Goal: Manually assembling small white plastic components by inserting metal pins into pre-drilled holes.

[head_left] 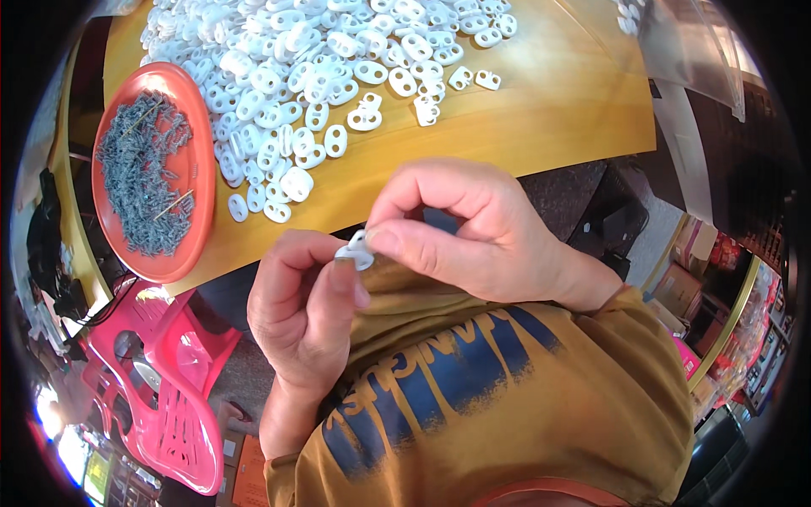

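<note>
Lightly, my left hand [300, 308] pinches a small white plastic piece [358, 253] between thumb and forefinger, the gap between them only as wide as the piece itself. My right hand [473, 232] meets it from the other side, thumb and forefinger drawn together at its upper edge. I hold the piece over my lap, just off the near edge of the yellow-brown table [549, 118]; whatever sits inside it is too small for me to make out.

Beyond my fingers a large heap of white oval pieces [279, 51], many showing two holes, spreads over the tabletop. Near its right side lie a few stacked or joined ones [427, 111]. To the left, an orange-red tray [205, 160] holds a mass of small grey metal springs [135, 169], with thin straw-coloured sticks [174, 204] among them.

The boldest writing is on my own mustard-brown shirt [583, 406]: big dark-blue lettering [439, 393] with ragged, brushed-looking edges, bent by the folds across my front. Over on the right, colourful packages [743, 329] crowd a shelf, their print too small to read. Below the tray, on my left, stands a bright pink plastic chair [182, 431].
</note>
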The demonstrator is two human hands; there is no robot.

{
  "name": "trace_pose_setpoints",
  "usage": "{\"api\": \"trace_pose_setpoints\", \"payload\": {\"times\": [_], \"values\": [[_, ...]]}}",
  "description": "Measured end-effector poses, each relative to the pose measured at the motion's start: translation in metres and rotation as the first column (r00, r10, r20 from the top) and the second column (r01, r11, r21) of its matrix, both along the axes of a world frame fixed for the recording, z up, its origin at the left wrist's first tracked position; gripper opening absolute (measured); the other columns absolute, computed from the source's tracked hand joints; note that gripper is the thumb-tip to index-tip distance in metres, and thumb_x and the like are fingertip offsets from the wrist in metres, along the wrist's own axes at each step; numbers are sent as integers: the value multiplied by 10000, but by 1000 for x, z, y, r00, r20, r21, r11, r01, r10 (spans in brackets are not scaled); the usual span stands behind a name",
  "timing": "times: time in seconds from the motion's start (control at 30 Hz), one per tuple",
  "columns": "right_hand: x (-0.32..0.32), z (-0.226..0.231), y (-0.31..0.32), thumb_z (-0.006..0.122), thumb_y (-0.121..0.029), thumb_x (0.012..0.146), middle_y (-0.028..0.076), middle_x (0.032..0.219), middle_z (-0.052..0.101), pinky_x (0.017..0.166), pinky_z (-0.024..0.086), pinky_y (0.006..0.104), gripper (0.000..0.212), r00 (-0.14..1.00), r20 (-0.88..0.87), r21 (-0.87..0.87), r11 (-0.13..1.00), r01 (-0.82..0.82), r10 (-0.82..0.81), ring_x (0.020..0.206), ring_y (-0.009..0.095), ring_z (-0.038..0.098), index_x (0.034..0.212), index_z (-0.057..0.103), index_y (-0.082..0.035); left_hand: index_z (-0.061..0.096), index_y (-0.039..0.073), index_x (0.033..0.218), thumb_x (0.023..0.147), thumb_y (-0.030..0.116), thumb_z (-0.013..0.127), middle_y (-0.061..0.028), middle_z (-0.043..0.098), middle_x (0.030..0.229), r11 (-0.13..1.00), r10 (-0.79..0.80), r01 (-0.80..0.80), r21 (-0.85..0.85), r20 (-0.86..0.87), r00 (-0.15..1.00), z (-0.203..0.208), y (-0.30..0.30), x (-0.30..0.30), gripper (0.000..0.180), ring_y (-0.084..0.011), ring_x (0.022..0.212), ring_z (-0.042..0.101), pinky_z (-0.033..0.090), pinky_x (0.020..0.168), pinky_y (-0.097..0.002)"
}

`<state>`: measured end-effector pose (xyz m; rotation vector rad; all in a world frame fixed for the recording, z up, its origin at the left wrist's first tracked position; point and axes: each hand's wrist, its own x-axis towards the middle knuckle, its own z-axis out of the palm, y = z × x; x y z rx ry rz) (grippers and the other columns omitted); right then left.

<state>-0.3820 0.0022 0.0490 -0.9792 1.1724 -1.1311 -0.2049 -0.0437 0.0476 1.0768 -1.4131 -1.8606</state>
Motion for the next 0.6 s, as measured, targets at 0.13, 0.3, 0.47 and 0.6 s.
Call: {"api": "trace_pose_setpoints", "payload": {"times": [0.13,0.3,0.47,0.6], "values": [[1,-6,-3,586,-95,824,24,665,538,531,410,246,99,975,-128,-103,980,169,-181,584,112,511,785,541,-15,511,-25,892,883,117,508,-86,579,802,997,31,-21,80,-121,992,-2,-3,1,142,-101,579,540,433,558,-196],[0,-33,-13,625,-73,743,54,644,514,522,411,324,108,676,-634,-468,882,53,-376,591,229,530,723,521,-49,505,-29,925,884,152,516,-162,599,856,952,87,-12,305,-233,969,-2,-3,-1,186,-155,533,566,444,536,-205],[3,-40,-20,636,-64,708,45,635,510,517,403,331,117,485,-709,-595,804,-21,-512,597,236,537,710,519,-72,501,-27,940,878,172,527,-182,608,854,916,102,41,400,-330,939,-10,-3,5,210,-163,499,564,422,475,-207],[0,-37,-19,639,-62,701,43,627,513,508,392,329,122,596,-635,-584,811,46,-491,573,236,524,711,518,-70,506,-26,941,872,161,531,-163,609,828,903,127,36,427,-345,930,-12,-5,7,201,-147,479,544,389,453,-203]]}}
